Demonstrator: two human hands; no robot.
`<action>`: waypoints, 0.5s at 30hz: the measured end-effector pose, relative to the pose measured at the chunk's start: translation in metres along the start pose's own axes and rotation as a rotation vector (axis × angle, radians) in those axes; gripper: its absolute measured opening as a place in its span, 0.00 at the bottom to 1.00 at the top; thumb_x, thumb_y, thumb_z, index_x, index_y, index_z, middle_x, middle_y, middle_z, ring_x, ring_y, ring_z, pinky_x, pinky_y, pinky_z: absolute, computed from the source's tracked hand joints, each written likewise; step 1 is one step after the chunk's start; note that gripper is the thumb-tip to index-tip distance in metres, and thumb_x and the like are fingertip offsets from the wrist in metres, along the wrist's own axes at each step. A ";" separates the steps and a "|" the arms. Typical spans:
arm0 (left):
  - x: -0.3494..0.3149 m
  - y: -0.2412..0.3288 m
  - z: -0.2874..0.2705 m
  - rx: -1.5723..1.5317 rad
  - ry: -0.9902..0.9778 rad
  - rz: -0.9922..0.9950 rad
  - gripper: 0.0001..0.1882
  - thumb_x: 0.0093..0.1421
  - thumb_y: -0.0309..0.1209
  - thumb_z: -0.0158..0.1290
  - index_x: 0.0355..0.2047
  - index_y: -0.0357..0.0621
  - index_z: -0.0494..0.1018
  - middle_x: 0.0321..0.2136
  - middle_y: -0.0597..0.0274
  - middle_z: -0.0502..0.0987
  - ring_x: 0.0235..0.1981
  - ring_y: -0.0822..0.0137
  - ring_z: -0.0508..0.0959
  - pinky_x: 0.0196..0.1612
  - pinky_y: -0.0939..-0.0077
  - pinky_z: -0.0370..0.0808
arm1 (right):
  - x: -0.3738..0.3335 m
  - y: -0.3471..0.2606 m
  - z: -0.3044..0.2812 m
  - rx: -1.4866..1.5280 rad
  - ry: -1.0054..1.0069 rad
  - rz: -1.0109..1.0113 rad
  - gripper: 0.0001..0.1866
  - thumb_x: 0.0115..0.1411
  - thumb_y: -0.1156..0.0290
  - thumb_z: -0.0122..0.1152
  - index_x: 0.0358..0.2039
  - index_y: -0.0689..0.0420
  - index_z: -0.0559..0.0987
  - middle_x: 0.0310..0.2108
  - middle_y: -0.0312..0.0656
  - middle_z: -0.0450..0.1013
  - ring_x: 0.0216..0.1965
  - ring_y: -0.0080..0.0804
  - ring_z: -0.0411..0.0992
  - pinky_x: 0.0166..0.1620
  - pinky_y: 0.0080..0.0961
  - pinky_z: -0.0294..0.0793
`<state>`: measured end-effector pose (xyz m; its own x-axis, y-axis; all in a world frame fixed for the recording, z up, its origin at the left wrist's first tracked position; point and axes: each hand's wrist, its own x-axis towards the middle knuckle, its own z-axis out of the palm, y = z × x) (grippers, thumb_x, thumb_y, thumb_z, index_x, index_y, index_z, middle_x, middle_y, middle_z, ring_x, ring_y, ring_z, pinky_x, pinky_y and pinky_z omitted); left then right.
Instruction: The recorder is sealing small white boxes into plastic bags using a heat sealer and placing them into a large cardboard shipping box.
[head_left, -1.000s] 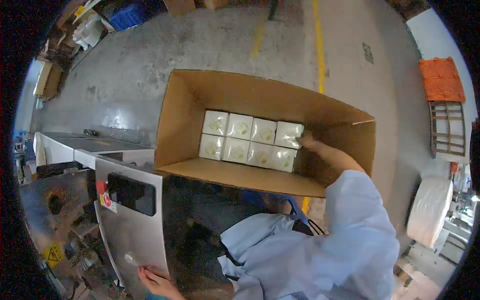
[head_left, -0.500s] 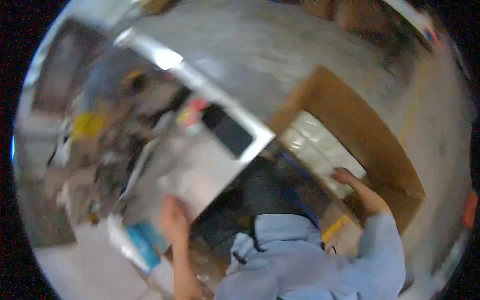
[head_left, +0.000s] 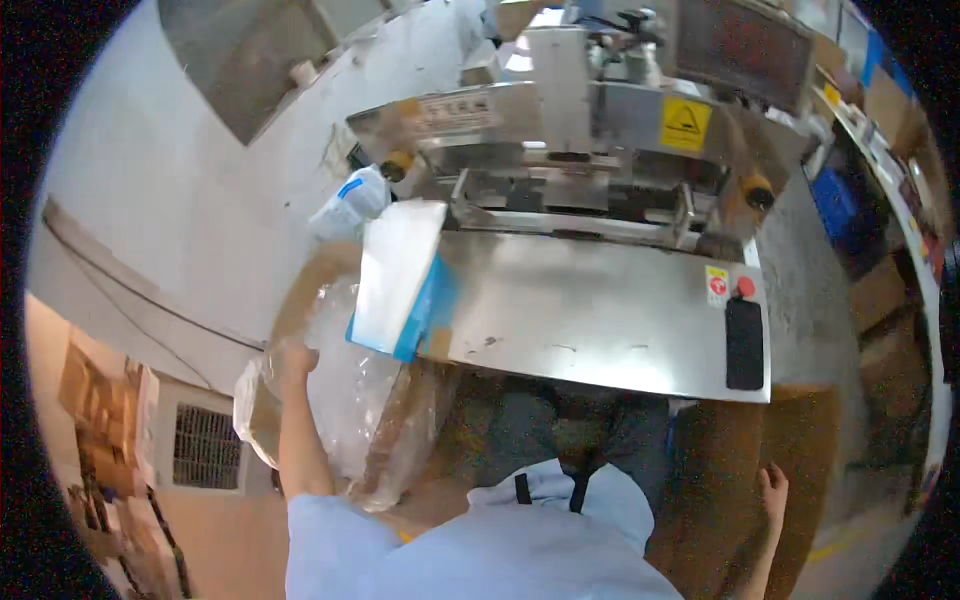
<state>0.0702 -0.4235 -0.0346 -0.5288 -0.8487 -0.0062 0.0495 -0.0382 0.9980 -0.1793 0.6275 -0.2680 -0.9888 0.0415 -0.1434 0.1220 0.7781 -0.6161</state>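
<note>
My left hand (head_left: 298, 360) is at the rim of a cardboard box (head_left: 292, 300) lined with a clear plastic bag (head_left: 345, 400). Its fingers look curled in against the plastic; whatever they hold, if anything, is hidden. Close to that hand, a white sheet-like stack (head_left: 395, 275) with a blue edge (head_left: 428, 310) overhangs the table's left end, tilted over the box. On the right, my right hand (head_left: 772, 488) hangs above a large open brown carton (head_left: 800, 430), empty, its fingers slightly bent and apart.
A metal worktable (head_left: 590, 310) stands ahead, with a machine (head_left: 570, 190) along its far side. A black phone-like slab (head_left: 743, 345) and a red button (head_left: 745, 287) are at its right end. A white-and-blue bag (head_left: 352, 200) leans by the wall. Shelves (head_left: 900, 170) line the right.
My view has swung left toward the machine. The left hand has gone from beside the table to the plastic-lined box. My right hand has left the white packs in the right carton.
</note>
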 end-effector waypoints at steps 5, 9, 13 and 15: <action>0.010 -0.009 0.068 0.461 0.076 0.099 0.23 0.59 0.46 0.60 0.38 0.36 0.77 0.30 0.61 0.79 0.29 0.67 0.78 0.34 0.73 0.75 | -0.003 -0.164 -0.068 0.260 -0.045 0.067 0.25 0.68 0.64 0.58 0.59 0.67 0.71 0.55 0.49 0.72 0.57 0.36 0.69 0.61 0.32 0.66; 0.002 0.019 0.153 0.815 -0.079 0.329 0.27 0.58 0.50 0.60 0.43 0.35 0.76 0.35 0.56 0.81 0.35 0.65 0.80 0.38 0.69 0.76 | 0.015 -0.240 -0.077 0.208 0.074 -0.169 0.23 0.67 0.66 0.58 0.58 0.67 0.72 0.55 0.49 0.73 0.56 0.34 0.70 0.60 0.30 0.67; 0.021 0.008 0.135 0.885 0.041 0.484 0.16 0.59 0.40 0.60 0.36 0.37 0.78 0.31 0.48 0.80 0.31 0.54 0.80 0.35 0.63 0.74 | -0.003 -0.309 -0.072 0.304 -0.003 -0.226 0.23 0.67 0.67 0.58 0.58 0.67 0.72 0.56 0.48 0.73 0.56 0.34 0.70 0.61 0.28 0.65; 0.015 0.015 0.142 0.922 0.062 0.585 0.12 0.65 0.35 0.51 0.35 0.38 0.78 0.29 0.41 0.78 0.30 0.42 0.78 0.34 0.56 0.74 | -0.012 -0.326 -0.073 0.282 0.037 -0.227 0.23 0.67 0.69 0.58 0.58 0.67 0.72 0.55 0.48 0.73 0.55 0.33 0.70 0.61 0.28 0.66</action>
<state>-0.0576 -0.3616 -0.0104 -0.5851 -0.6334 0.5065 -0.3886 0.7671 0.5104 -0.2131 0.4193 -0.0086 -0.9952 -0.0859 0.0468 -0.0874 0.5669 -0.8191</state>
